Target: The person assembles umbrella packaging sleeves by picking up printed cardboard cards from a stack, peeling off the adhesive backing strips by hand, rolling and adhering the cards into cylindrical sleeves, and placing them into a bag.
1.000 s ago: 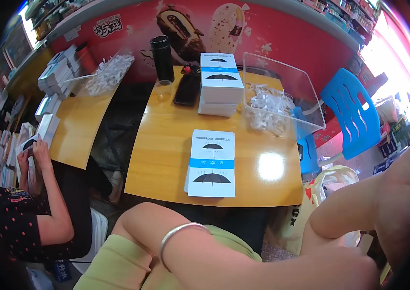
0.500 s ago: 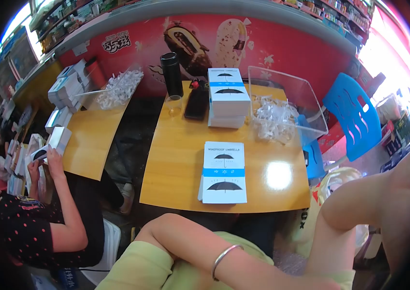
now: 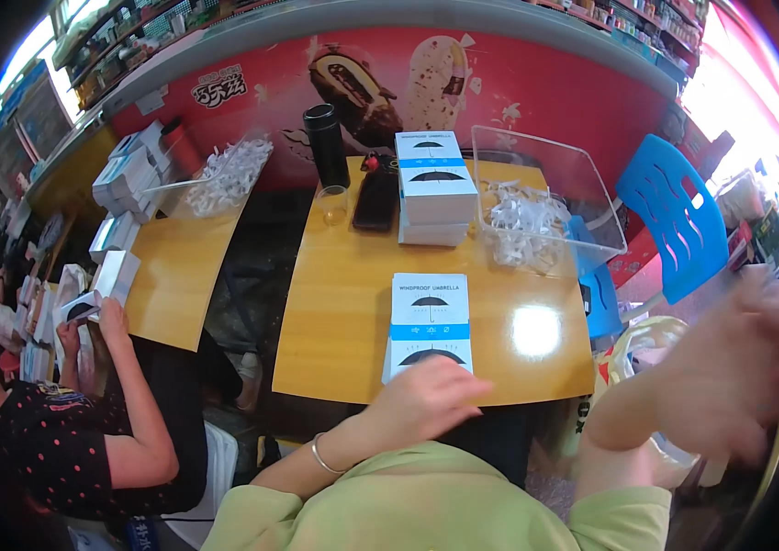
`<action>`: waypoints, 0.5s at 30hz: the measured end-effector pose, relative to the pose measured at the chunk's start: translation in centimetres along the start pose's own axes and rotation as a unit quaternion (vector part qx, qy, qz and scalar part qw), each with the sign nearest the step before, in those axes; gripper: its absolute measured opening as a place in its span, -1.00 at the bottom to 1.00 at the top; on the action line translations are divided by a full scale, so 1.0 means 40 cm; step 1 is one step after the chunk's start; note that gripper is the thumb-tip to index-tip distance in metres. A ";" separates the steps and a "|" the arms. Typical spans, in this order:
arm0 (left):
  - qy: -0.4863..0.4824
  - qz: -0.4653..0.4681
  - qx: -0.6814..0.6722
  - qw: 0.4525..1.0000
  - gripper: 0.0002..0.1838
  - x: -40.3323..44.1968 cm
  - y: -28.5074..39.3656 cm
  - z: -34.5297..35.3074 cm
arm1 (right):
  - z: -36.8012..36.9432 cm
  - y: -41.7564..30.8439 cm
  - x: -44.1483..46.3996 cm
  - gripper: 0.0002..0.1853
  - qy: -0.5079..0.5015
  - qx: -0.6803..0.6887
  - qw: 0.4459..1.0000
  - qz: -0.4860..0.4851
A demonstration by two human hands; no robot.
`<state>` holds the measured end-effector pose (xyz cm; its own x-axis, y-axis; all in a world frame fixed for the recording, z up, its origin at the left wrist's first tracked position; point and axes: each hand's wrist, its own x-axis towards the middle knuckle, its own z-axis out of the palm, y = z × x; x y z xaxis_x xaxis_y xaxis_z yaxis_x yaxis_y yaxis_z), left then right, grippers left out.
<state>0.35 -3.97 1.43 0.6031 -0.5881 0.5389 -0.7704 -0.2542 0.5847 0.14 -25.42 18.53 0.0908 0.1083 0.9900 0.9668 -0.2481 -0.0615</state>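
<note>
My left hand (image 3: 431,397) is over the near edge of the wooden table (image 3: 334,317), overlapping the bottom of a stack of white umbrella boxes (image 3: 430,312) with a blue band. Its fingers point right and look loosely together; whether they touch the boxes is unclear. At the far right, my right hand (image 3: 743,367) is raised beside the table, smeared by motion, so its fingers are hard to make out. Behind the near stack stands a taller pile of the same boxes (image 3: 435,188).
Behind the piles are a black bottle (image 3: 326,147), a glass (image 3: 332,206), a phone (image 3: 375,200) and a clear bin (image 3: 550,253) of white strips. A blue chair (image 3: 674,220) stands right. A co-worker (image 3: 77,432) at the left table (image 3: 173,275) handles a box.
My left arm, earlier stretched across my body to the right, has drawn back left, and its hand now shows in front of the near stack. My right hand has come into view.
</note>
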 end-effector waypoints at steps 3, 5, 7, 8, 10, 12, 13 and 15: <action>-0.023 -0.114 0.094 0.989 -0.43 -0.096 -0.080 -0.002 | 0.045 0.063 -0.206 -0.62 -0.139 -0.047 0.964 0.223; -0.037 -0.155 0.132 0.978 -0.38 -0.137 -0.108 0.003 | 0.097 0.072 -0.336 -0.33 -0.383 -0.061 0.863 0.324; -0.069 -0.183 0.143 0.970 -0.36 -0.168 -0.125 0.011 | 0.134 0.057 -0.451 -0.28 -0.449 -0.079 0.832 0.317; -0.074 -0.179 0.148 0.970 -0.37 -0.170 -0.128 0.014 | 0.141 0.050 -0.494 -0.27 -0.460 -0.079 0.822 0.326; -0.087 -0.170 0.156 0.969 -0.39 -0.173 -0.132 0.017 | 0.149 0.032 -0.550 -0.23 -0.481 -0.081 0.802 0.345; -0.083 -0.164 0.160 0.970 -0.42 -0.179 -0.154 0.026 | 0.148 0.032 -0.564 -0.30 -0.480 -0.087 0.801 0.347; -0.081 -0.161 0.163 0.970 -0.44 -0.180 -0.162 0.028 | 0.145 0.042 -0.580 -0.32 -0.479 -0.081 0.800 0.352; -0.079 -0.172 0.138 0.972 -0.49 -0.169 -0.159 0.012 | 0.142 0.049 -0.582 -0.37 -0.478 -0.068 0.800 0.357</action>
<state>1.07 1.24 -6.24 0.8123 -0.5370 0.2274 -0.5680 -0.6403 0.5170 1.26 -22.97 -5.36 0.8125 0.5618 0.1556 0.5574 -0.6706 -0.4895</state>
